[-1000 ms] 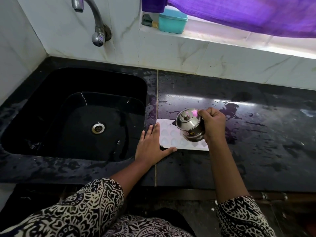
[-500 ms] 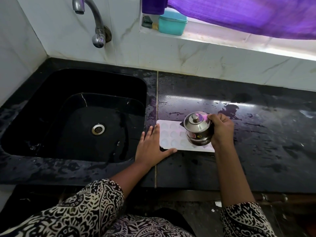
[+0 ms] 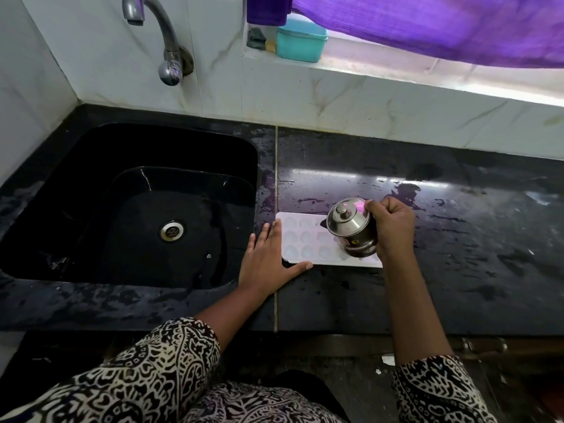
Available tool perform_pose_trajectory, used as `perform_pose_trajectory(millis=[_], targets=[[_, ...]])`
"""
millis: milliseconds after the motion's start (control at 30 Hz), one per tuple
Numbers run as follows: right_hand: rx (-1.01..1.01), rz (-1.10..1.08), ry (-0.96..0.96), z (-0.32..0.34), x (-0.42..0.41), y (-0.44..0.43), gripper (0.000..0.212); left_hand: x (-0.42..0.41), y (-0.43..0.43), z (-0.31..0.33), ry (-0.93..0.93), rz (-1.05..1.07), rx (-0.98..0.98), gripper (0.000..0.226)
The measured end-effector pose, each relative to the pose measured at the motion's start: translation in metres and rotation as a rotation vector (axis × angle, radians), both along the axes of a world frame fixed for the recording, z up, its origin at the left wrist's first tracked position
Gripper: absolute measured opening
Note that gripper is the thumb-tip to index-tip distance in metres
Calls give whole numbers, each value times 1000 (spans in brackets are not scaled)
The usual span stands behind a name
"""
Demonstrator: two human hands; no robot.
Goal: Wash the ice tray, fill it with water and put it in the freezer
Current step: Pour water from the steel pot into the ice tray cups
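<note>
A white ice tray [image 3: 305,239] with heart-shaped cells lies flat on the black counter, just right of the sink. My left hand [image 3: 268,257] rests flat, fingers spread, against the tray's left end, thumb along its front edge. My right hand [image 3: 392,227] grips a small lidded steel jug [image 3: 351,228], tilted to the left above the tray's right half. The jug hides part of the tray. I cannot tell whether water is pouring.
The black sink [image 3: 91,166] with its drain [image 3: 172,230] lies to the left under a steel tap [image 3: 164,41]. The wet black counter [image 3: 473,254] stretches right. A teal box [image 3: 300,39] sits on the window ledge under a purple curtain [image 3: 442,22].
My right hand has shifted the tilted jug a little to the right over the tray. My left hand has stayed in place against the tray.
</note>
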State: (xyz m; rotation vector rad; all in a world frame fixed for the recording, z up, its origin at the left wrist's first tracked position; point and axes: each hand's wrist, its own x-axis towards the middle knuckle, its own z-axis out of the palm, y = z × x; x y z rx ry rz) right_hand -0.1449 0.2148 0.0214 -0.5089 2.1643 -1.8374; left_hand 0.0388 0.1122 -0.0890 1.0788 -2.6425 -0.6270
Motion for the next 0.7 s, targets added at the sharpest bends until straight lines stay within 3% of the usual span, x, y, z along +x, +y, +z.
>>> perform_pose_trajectory(millis=[700], targets=[[27,4,60,0,0,-4,32,-1,0,-1,10,3,0,121]])
